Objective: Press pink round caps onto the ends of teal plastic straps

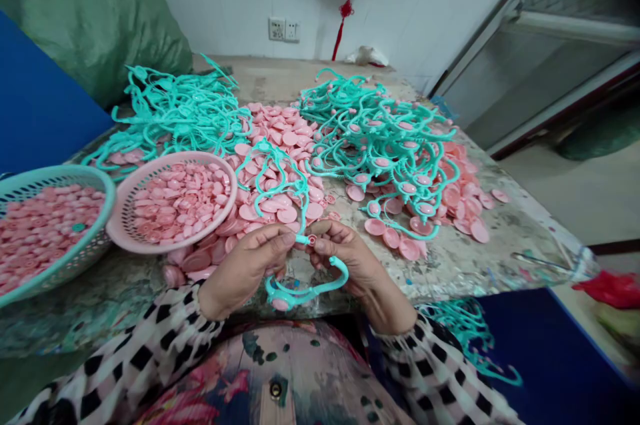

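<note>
My left hand (247, 266) and my right hand (350, 255) meet at the table's near edge, both closed on one teal plastic piece (313, 286) that curves down between them. At my fingertips a small pink cap (312, 239) sits on the piece's upper end. Just beyond my hands lies a heap of loose pink discs (280, 145) with another teal piece (273, 168) on top.
A pink basket (127, 228) and a teal basket (83, 248), both full of pink discs, stand at the left. Teal pieces pile up at the back left (175, 108) and at the right (385, 138), the right ones with pink caps. More teal pieces (465, 332) hang below the table edge.
</note>
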### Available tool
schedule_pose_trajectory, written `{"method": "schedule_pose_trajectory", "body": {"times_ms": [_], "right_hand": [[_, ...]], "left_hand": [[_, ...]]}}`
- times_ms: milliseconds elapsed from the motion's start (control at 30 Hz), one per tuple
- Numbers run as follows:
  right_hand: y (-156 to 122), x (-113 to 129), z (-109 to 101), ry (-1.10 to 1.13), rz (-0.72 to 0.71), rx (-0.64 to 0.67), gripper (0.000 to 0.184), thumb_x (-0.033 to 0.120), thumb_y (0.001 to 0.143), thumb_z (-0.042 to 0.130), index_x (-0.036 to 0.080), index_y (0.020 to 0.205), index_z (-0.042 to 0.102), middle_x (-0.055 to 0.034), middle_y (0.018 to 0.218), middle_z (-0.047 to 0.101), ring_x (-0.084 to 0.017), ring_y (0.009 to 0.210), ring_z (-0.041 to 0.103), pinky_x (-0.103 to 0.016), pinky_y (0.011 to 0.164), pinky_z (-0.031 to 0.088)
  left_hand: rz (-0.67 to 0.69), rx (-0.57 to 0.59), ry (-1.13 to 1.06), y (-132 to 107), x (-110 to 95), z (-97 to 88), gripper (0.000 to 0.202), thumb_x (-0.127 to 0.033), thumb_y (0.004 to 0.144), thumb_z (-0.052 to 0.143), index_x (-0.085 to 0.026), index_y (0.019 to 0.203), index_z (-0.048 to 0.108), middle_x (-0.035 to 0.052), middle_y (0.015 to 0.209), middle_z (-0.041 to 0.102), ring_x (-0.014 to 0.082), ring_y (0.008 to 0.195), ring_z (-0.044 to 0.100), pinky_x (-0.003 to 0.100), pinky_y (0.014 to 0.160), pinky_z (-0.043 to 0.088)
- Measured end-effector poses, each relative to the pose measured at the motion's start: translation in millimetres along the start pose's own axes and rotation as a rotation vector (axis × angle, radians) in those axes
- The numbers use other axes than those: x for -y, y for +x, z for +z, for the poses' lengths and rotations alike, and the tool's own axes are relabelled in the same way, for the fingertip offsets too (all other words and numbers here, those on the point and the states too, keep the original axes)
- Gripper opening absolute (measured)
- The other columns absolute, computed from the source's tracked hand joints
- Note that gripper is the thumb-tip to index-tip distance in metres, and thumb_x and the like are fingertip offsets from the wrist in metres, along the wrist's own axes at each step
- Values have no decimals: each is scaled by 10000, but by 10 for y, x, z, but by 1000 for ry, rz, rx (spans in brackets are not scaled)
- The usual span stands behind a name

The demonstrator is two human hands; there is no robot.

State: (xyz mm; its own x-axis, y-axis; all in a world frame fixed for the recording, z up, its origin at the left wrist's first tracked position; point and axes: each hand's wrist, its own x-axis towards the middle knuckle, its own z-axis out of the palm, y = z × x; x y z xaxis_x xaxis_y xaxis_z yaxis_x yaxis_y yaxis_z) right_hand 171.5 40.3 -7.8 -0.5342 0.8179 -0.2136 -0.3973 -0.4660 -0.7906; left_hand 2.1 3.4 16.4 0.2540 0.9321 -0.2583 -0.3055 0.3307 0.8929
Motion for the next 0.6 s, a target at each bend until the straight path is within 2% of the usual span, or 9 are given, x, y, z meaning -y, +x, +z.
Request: {"method": "schedule_pose_trajectory", "body": {"times_ms": [200, 333, 500, 600], "right_hand": [[-47, -18, 27, -30, -29, -36, 229, 283, 601, 831, 181, 715, 661, 46, 605, 631, -58, 480, 548, -157, 460, 421], [-43, -50, 27, -46, -55, -54, 228, 285, 602, 827, 175, 697, 652, 44, 592, 627, -56, 460, 537, -155, 441, 402], [-31, -68, 74, -54, -86, -75, 234, 299, 594, 827, 178, 678, 644, 36, 586, 631, -68, 454, 517, -179, 439, 398], [-35, -71, 111, -98, -149, -107, 218, 309, 598, 821, 187, 674, 657, 30, 588, 630, -74, 459, 493, -193, 439, 390]], "left_hand": [[54, 19, 140, 3, 63, -33, 236, -401, 858, 573, -175, 789, 573, -83, 517, 324, 72, 470, 303, 200, 502, 343], [80, -1, 363, -17, 58, -50, 254, -412, 884, 520, -176, 826, 592, -54, 567, 435, 89, 517, 394, 203, 509, 330], [242, -57, 702, -42, -39, -10, 245, -342, 907, 480, -175, 821, 637, -33, 635, 499, 106, 589, 451, 208, 563, 342], [283, -53, 800, -52, -81, 17, 247, -305, 917, 461, -179, 856, 665, -33, 641, 530, 108, 601, 471, 205, 574, 344]]}}
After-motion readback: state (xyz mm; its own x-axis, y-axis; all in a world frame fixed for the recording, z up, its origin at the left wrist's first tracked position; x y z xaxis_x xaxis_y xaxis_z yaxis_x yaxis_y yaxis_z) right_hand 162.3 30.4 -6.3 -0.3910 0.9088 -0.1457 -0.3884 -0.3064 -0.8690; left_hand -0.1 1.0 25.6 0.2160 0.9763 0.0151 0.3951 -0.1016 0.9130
